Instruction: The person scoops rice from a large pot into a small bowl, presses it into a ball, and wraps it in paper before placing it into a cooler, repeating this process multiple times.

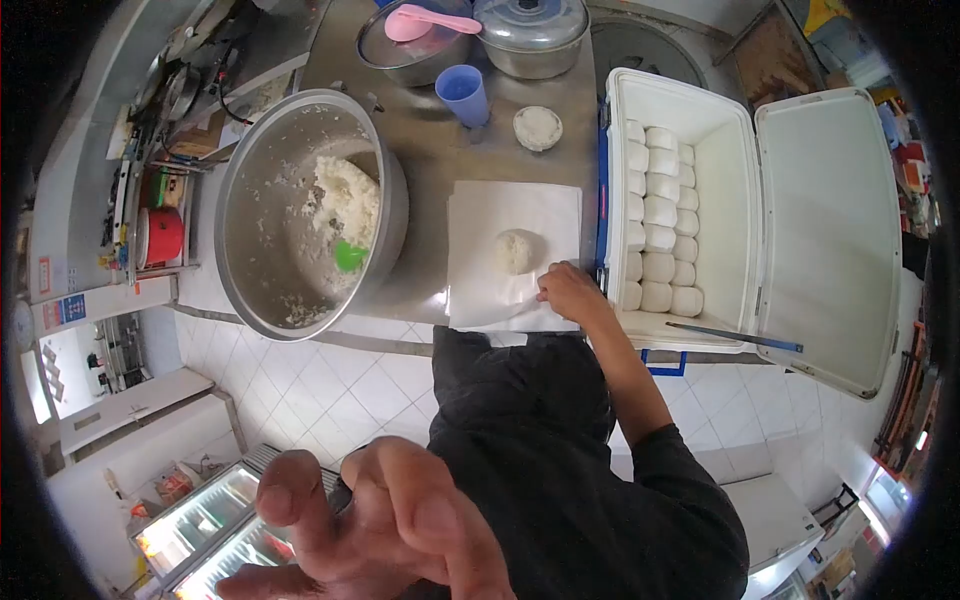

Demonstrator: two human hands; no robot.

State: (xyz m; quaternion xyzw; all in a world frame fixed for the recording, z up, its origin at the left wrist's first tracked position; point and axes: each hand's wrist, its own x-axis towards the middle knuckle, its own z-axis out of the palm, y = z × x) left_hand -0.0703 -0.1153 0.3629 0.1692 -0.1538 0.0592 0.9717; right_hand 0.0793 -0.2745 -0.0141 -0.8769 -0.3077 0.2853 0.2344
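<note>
Large and close to the camera, my left hand (385,520) is raised at the bottom, its fingers apart and nothing in them. My right hand (568,290) has its fingers pinched on the right edge of the white paper sheets (475,215), near their lower corner. A round ball of white rice (514,252) rests on the paper, just up and left of that hand. To the left, a big metal bowl (260,210) holds a mound of white rice (348,195) and a green scoop (350,256).
An open white cooler (735,200) holds rows of wrapped white bundles (660,211); a thin dark-blue stick (740,338) crosses its near edge. Toward the back stand a blue cup (462,92), a small bowl of rice (538,128), a lidded pot (533,45) and a pink spoon (410,24).
</note>
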